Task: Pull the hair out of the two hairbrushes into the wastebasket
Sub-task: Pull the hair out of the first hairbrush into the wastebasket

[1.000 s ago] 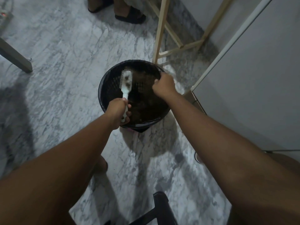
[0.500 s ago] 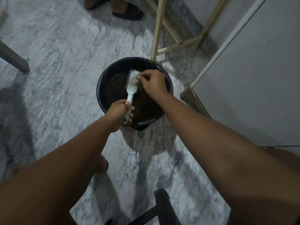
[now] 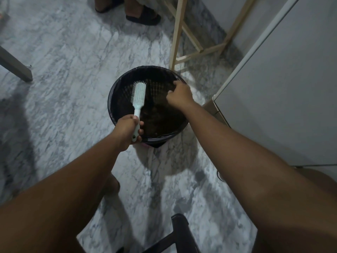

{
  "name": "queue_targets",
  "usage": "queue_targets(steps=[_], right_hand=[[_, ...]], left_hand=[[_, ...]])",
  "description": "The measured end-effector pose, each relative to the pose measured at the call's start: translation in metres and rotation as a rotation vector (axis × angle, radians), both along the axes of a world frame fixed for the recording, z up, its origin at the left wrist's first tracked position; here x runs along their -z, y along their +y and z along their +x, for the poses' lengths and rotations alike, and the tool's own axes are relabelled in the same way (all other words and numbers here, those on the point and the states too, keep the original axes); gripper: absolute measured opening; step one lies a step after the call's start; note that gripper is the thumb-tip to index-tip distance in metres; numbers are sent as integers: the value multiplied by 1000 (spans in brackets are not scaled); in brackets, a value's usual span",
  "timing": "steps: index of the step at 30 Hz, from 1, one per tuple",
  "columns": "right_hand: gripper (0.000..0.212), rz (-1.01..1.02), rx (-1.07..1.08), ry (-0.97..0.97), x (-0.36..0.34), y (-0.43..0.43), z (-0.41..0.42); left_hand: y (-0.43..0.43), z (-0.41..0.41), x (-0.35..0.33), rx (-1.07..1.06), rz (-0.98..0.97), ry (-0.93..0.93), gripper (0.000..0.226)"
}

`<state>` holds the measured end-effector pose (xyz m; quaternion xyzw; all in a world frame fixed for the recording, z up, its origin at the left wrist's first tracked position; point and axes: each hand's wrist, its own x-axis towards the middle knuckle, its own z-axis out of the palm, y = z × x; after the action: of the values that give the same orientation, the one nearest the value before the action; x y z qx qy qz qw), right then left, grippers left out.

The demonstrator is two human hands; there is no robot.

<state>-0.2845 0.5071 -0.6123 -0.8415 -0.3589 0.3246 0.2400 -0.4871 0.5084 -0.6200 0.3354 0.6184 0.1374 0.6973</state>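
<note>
One hairbrush (image 3: 139, 94) is in view; the second is not in frame. Your left grip (image 3: 127, 131) is wrapped round its handle at 7 o'clock of the wastebasket (image 3: 111, 99). The brush head points to 12 over the open mouth, bristles facing up at you. No hair clump shows on the bristles; fine strands are too small to tell.

Your right grip (image 3: 179, 96) hangs over the rim at 2 o'clock, fingers curled down, well apart from the brush head. Cannot tell whether it pinches hair or nothing.

Step in hand, my read: dropping a pulled tuft, between plucks. The next move calls for loosening those fingers over the mouth rather than the rim, so nothing lands on the floor (image 3: 73, 70). Then reach to the bristles at 10 o'clock and check for leftovers, or swap to the other brush.

Containers: a single wastebasket, round, mesh wall, black liner folded over the rim, standing on the marble floor. Inside is a dark brownish mass at the bottom, toward 5 o'clock, too dim to say whether hair or other waste. A wooden frame leg (image 3: 176, 33) stands just beside the basket at 12 to 1 o'clock.
</note>
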Motion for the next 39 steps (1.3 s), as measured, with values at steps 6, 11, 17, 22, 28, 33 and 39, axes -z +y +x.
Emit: queue_targets(steps=[6, 11, 17, 22, 28, 33, 39], right_hand=[[74, 232, 6, 289, -2, -3, -31], [72, 15, -112, 371, 1, 2, -34], [56, 284, -73, 201, 1, 3, -23], [57, 638, 61, 177, -30, 8, -16], [51, 893, 320, 131, -53, 8, -2], [35, 112, -142, -26, -32, 10, 6], [67, 199, -160, 74, -16, 1, -28]], left_hand=[[-3, 3, -4, 142, 76, -21, 19], [-3, 10, -7, 129, 112, -53, 16], [4, 7, -2, 88, 105, -14, 15], [2, 10, 1, 85, 87, 3, 15], [4, 5, 3, -85, -68, 88, 21], [6, 3, 1, -27, -3, 79, 18], [0, 12, -3, 72, 55, 27, 14]])
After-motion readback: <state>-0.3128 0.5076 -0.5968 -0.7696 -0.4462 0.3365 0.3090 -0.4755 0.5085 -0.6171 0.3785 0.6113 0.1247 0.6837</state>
